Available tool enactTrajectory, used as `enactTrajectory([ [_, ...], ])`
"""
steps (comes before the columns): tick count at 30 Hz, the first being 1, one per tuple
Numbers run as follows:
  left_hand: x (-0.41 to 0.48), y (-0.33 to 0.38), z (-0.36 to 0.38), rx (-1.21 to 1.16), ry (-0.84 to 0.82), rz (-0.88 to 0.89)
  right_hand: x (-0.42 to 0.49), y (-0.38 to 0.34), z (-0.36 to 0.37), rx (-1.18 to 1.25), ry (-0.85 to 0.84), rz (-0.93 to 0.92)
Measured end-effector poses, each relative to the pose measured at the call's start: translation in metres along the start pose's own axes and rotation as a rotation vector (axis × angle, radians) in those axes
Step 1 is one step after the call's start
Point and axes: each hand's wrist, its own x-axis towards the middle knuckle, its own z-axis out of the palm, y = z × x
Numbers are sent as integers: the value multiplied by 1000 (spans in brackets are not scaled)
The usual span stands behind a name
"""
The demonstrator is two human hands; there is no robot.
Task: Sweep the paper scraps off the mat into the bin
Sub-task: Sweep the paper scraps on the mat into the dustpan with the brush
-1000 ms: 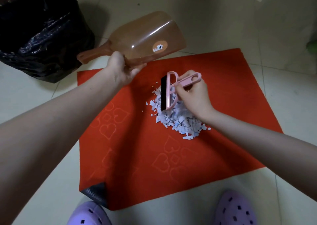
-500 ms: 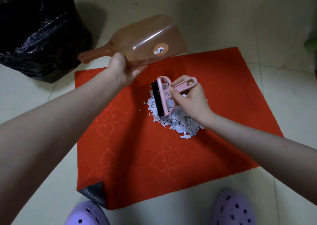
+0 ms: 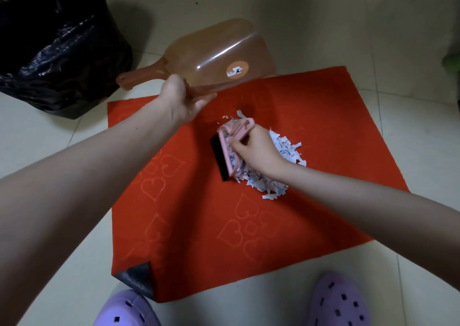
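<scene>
Hands both clenched: left hand (image 3: 183,99) round the dustpan (image 3: 219,57) handle, right hand (image 3: 254,152) round the brush (image 3: 224,151) amid paper scraps (image 3: 286,149).

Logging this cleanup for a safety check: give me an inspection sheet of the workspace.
Surface: red mat on tiled floor; its near-left corner is folded over, dark underside showing.
Job's things: paper scraps piled on the mat; pink brush at the pile's left edge; orange dustpan held over the mat's far edge; black-bagged bin far left.
Clutter: nothing seen.
Grippers: left hand grips the dustpan near its handle; right hand grips the brush handle.
Cables: nothing seen.
Surroundings: purple clogs at the mat's near edge.
</scene>
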Motion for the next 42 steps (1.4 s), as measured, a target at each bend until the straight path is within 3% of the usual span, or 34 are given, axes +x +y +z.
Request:
enactTrajectory([
  [7, 3, -1, -3, -14, -14, 10, -14, -8, -48, 198, 257, -28],
  [10, 6, -1, -1, 14, -26, -2, -11, -10, -57, 365, 267, 31],
  [16, 8, 0, 5, 22, -35, 1, 10, 3, -75, 182, 291, -36],
  [27, 15, 3, -2, -18, 4, -26, 64, 5, -92, -427, 40, -272],
  [32, 16, 2, -6, -24, 7, -28, 91, -5, -68, -619, -89, -252],
  [38, 14, 3, -4, -61, 18, -13, 72, -12, -79, -613, -272, -250],
  [42, 16, 0, -3, -42, 5, -14, 54, -6, -114, -436, -180, -254],
])
